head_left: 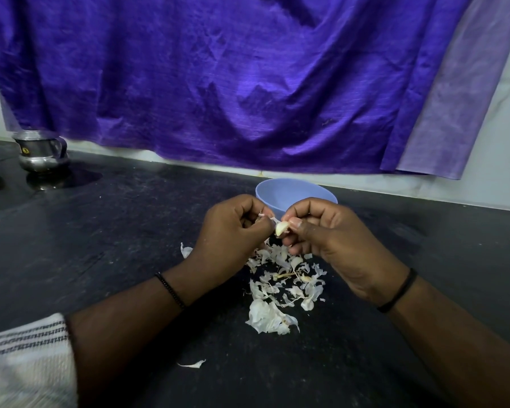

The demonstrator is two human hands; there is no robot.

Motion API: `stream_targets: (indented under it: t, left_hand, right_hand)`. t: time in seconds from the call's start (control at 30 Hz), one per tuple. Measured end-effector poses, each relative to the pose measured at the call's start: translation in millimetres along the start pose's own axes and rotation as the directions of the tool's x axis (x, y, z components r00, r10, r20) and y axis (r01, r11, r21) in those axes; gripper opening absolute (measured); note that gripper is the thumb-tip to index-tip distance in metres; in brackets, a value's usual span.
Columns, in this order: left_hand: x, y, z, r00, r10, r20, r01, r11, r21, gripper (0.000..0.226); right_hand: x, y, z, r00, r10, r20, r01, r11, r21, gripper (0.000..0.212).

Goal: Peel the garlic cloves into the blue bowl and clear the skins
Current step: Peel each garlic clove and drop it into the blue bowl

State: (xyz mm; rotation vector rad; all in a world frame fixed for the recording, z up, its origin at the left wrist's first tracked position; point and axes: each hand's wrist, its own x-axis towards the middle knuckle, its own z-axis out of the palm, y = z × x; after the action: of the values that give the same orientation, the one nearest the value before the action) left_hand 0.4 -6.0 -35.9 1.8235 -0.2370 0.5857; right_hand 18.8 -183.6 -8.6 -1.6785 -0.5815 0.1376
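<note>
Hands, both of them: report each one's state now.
Left hand: closed, pinching a strip of papery white garlic skin.
Right hand: closed, holding the pale, partly peeled garlic clove.

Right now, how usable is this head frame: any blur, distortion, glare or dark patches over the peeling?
Head view: the garlic clove between the left hand and right hand is fairly sharp; wide-angle bending curves the counter edge; the sleeve at lower left is blurred; the steel pot mirrors on the glossy counter; the forearms are dim; the skins read clearly.
</note>
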Motion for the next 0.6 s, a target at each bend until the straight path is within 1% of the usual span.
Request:
stream_targets:
  t: [0.23, 0.37, 0.47, 0.6]
  left_hand:
    - [0.0, -1.6, -0.4, 0.999, 0.039, -0.008, -0.039, 0.998, 0.050, 0.012]
    - [0.3, -0.3, -0.2, 0.998, 0.055, -0.026, -0.053, 0.996, 0.073, 0.009]
    - [0.2, -0.9, -0.4, 0.997, 0.072, -0.027, -0.069, 0.992, 0.105, 0.009]
    - [0.5, -2.5, -0.4, 0.993, 0.111, -0.027, -0.106, 0.985, 0.139, 0.010]
  right_hand:
    - [-0.8, -1.5, -0.3, 0.997, 0.050, 0.059, -0.052, 0.998, 0.038, 0.011]
    - [0.1, -2.5, 1.8, 0.996, 0.084, 0.021, -0.085, 0.992, 0.097, 0.010]
    - [0.2, -3.3, 2.5, 0.995, 0.102, -0.003, -0.101, 0.989, 0.107, 0.017]
    - [-1.3, -6.1, 2.6, 0.994, 0.109, 0.009, -0.110, 0.990, 0.091, 0.023]
